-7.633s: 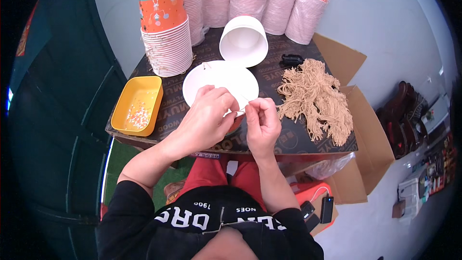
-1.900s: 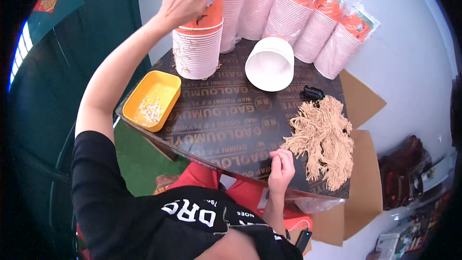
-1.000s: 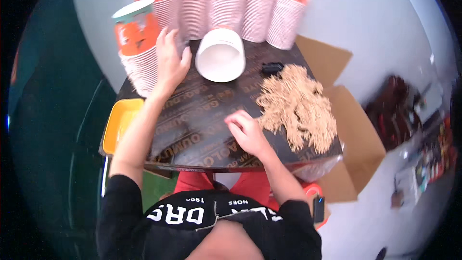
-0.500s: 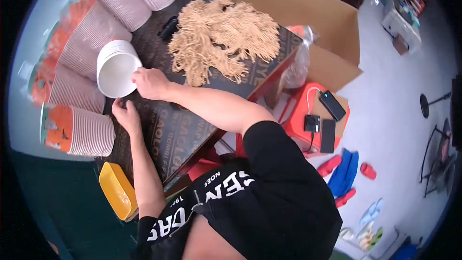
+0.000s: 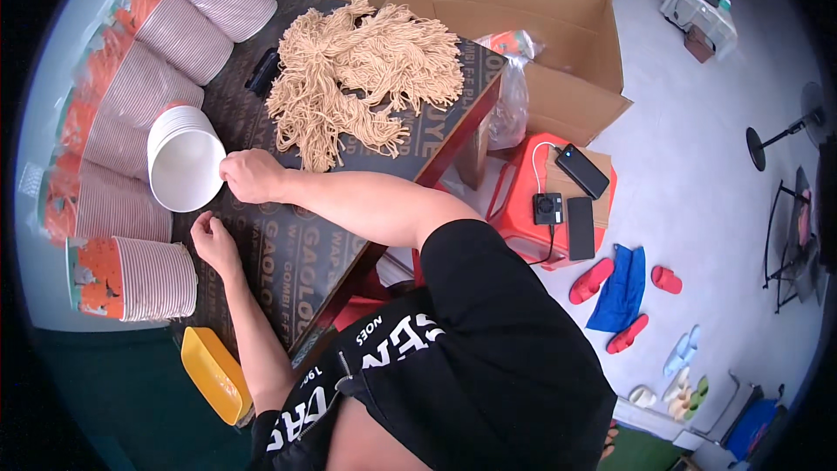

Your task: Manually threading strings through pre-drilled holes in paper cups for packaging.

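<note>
At the left of the dark worktop (image 5: 288, 235), a nest of white-lined buckets (image 5: 185, 166) is laid on its side, its mouth turned toward the near right. The right edge of the rim is met by the bunched fingertips of the right hand (image 5: 251, 176); whether the edge is pinched between them cannot be told. The left hand (image 5: 215, 242), its fingers curled, is held just beside the near edge of the rim; contact cannot be confirmed. Plastic-wrapped bucket stacks (image 5: 139, 96) are ranged along the far left. Nearer, an unwrapped stack (image 5: 157, 279) and a yellow tray (image 5: 214, 375) are placed at the left. A heap of beige cord (image 5: 375, 70) is spread toward the far right, beside a small black object (image 5: 261, 72). Beyond the right edge, an open cardboard box (image 5: 558, 17) is noted, and, nearer, a red stool (image 5: 521, 201) bearing dark devices (image 5: 581, 172).
</note>
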